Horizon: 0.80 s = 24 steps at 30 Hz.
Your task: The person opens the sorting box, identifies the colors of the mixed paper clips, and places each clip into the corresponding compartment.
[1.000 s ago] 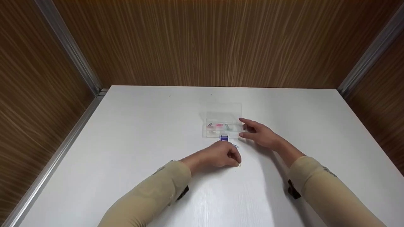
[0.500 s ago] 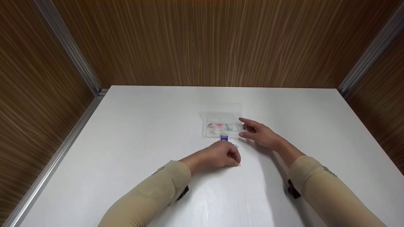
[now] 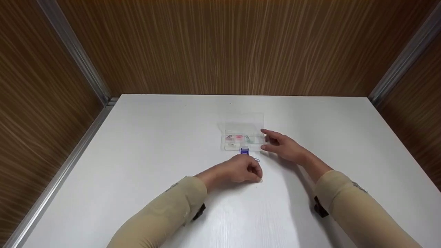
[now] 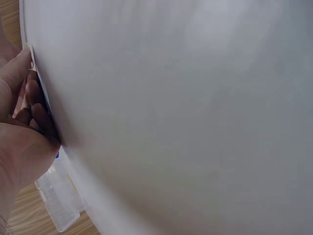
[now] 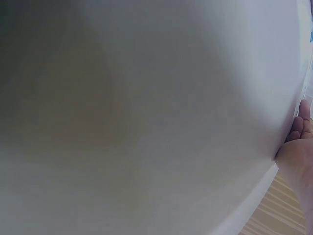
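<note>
My left hand point(image 3: 241, 168) is low over the white table in the head view, its thumb and forefinger pinching a small pale wire loop that looks like a paper clip point(image 3: 261, 180). A blue paper clip point(image 3: 256, 159) lies just beyond its knuckles. Behind it is a clear plastic compartment box point(image 3: 255, 147) with its transparent lid point(image 3: 244, 119) laid back. Dark, pink and green clips point(image 3: 239, 137) show in its compartments. My right hand point(image 3: 286, 148) rests at the box's right side, forefinger and thumb extended and touching its edge, the other fingers bent underneath.
A small blue-purple piece point(image 3: 244, 151) sits at the box's front edge, partly behind the left hand. The white table point(image 3: 155, 137) is enclosed by wood-grain panels point(image 3: 220, 48) at the back and sides.
The pale clip at the left fingertips has shifted slightly and shows less. The left hand has edged a touch leftward; the right hand and the box have stayed put.
</note>
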Tool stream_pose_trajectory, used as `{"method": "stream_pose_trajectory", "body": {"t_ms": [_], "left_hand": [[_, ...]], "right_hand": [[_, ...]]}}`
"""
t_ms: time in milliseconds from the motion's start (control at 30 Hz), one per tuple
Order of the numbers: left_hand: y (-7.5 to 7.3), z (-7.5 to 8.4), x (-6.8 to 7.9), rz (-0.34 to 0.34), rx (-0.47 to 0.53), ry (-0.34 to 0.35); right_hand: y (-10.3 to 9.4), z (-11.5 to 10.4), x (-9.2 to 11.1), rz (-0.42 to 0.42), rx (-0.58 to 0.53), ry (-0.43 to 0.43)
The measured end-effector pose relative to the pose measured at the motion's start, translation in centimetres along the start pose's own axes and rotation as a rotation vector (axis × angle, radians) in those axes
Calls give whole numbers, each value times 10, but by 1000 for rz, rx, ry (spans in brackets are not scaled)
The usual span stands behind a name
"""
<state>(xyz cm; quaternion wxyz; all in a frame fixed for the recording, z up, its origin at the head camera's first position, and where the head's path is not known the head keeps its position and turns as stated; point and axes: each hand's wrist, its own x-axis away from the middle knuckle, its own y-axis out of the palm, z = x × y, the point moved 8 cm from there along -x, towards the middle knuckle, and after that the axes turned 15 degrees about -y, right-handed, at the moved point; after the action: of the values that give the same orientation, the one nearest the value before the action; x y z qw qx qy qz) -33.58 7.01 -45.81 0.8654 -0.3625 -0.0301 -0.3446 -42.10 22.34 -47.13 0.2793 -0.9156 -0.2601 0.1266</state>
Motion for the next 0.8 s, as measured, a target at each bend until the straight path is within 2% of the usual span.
{"method": "stream_pose_trajectory", "body": {"t_ms": [267,500,633,800], "left_hand": [[-3,-3,1,7,128,-6],[-8,-5,4,17,210,-40],[-18,-6,5,57,236,-50],[-39,-4,8,141,220,-39]], "right_hand": [[-1,-1,-1,7,4,-13],[0,-1,0,-5,15,-15],[0,-1,1,-7,9,-9],[-1,0,0,-6,14,0]]}}
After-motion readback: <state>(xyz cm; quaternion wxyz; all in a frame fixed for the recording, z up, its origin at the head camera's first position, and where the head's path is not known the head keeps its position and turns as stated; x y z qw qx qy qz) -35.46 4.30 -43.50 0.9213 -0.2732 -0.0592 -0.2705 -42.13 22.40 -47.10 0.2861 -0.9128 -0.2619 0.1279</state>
